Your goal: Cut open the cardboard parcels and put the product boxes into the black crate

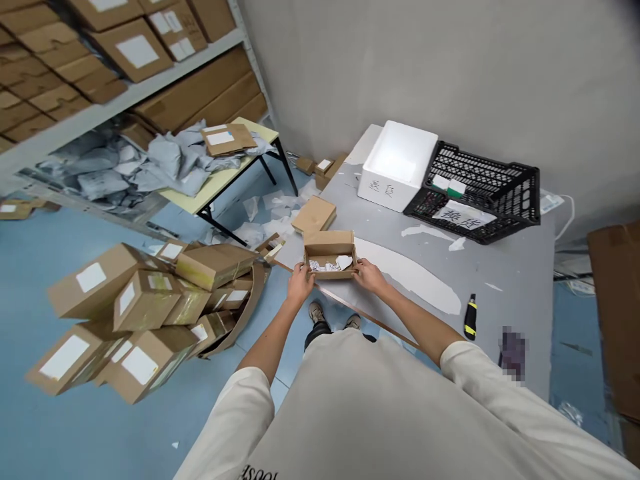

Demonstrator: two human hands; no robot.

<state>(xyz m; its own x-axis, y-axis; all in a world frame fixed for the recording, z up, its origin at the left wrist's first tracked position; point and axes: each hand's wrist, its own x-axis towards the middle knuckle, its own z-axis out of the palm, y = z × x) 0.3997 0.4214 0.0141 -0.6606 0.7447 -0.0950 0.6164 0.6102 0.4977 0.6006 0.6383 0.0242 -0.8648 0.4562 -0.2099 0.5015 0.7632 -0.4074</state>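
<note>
An opened cardboard box (330, 274) rests at the front left edge of the grey table, its lid flap standing up at the back. Crumpled white paper (343, 262) lies inside it; whatever is beneath the paper is hidden. My left hand (301, 283) grips the box's left front corner. At the opposite corner, my right hand (369, 275) has its fingers closed on the box wall. Just behind it, touching or nearly so, a closed cardboard box (315, 215) lies on the table.
A white foam box (390, 190) and a black plastic crate (480, 230) stand at the table's back. A yellow-black utility knife (470, 317) lies to the right. Piled parcels (145, 300) fill the floor at left, near a small table (220, 181) with grey mailing bags (167, 160).
</note>
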